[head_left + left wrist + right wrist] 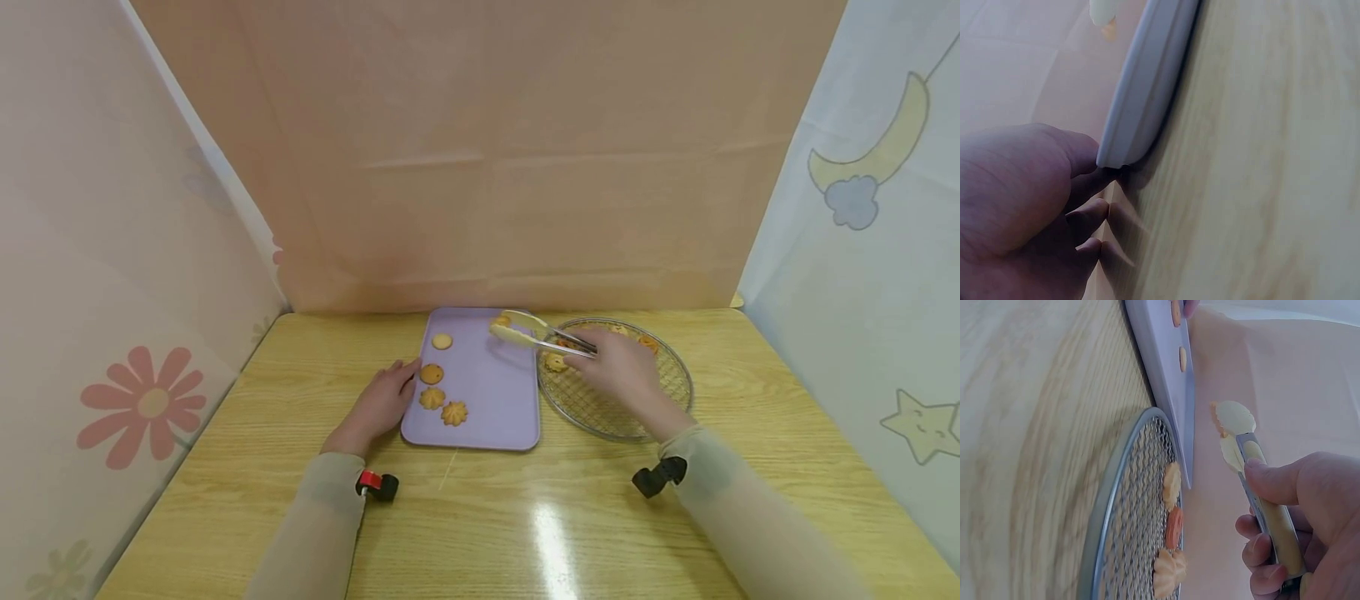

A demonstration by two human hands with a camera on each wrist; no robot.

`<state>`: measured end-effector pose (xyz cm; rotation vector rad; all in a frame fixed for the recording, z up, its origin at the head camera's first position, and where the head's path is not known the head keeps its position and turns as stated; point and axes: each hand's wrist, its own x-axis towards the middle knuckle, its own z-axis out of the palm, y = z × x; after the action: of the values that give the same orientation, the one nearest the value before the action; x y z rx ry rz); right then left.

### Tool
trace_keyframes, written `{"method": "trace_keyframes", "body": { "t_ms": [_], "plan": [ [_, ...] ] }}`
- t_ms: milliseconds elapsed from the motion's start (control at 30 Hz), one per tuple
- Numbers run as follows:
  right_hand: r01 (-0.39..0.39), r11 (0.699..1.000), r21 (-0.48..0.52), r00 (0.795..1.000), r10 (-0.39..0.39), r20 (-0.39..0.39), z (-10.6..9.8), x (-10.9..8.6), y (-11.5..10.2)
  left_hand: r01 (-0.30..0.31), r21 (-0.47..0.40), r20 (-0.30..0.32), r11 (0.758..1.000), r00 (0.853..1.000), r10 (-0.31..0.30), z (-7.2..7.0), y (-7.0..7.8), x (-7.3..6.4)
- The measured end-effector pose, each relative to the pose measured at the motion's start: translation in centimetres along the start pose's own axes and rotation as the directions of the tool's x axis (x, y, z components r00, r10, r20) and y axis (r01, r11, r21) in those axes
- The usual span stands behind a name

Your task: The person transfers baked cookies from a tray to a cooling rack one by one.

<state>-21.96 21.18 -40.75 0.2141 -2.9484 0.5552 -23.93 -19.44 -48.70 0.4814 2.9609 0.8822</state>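
Observation:
My right hand [621, 364] grips metal tongs with pale scalloped tips [513, 335], its thumb along one arm in the right wrist view. A small golden cookie [500, 321] sits between those tips, above the far right part of a lilac tray [495, 400]. At the tray's left edge, my left hand [382, 398] pinches the rim; in the left wrist view the thumb [1082, 150] lies at the rim with a finger beneath. On the tray's left side lie a plain round cookie [442, 342], a dotted round cookie [431, 373] and two flower-shaped cookies [453, 413].
Right of the tray stands a round wire mesh rack [600, 412] with a metal rim, partly under my right hand. Several cookies lie on it, among them a pale one [555, 362] and a reddish one [1174, 527]. A brown backdrop [495, 208] rises behind the wooden table [480, 517].

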Motion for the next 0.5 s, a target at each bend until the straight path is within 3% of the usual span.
{"method": "trace_keyframes", "body": {
  "t_ms": [33,167,233,500],
  "plan": [
    [-0.002,1.000,-0.001,1.000,0.002,0.001,-0.1,-0.2,0.1,0.012,0.000,0.012,1.000,1.000,-0.012,-0.3,0.5,-0.2],
    [0.004,1.000,-0.014,1.000,-0.004,-0.011,-0.6,-0.9,0.8,-0.002,0.004,-0.001,1.000,1.000,0.002,0.2,-0.3,0.0],
    [0.011,1.000,-0.004,1.000,-0.011,-0.015,-0.9,-1.3,1.1,0.001,-0.003,0.004,1.000,1.000,-0.001,-0.4,0.5,-0.4],
    [-0.008,1.000,-0.013,1.000,0.007,-0.024,-1.8,-2.7,2.4,0.013,-0.031,0.018,0.999,1.000,-0.013,-0.6,0.8,-0.3]
  ]
}}
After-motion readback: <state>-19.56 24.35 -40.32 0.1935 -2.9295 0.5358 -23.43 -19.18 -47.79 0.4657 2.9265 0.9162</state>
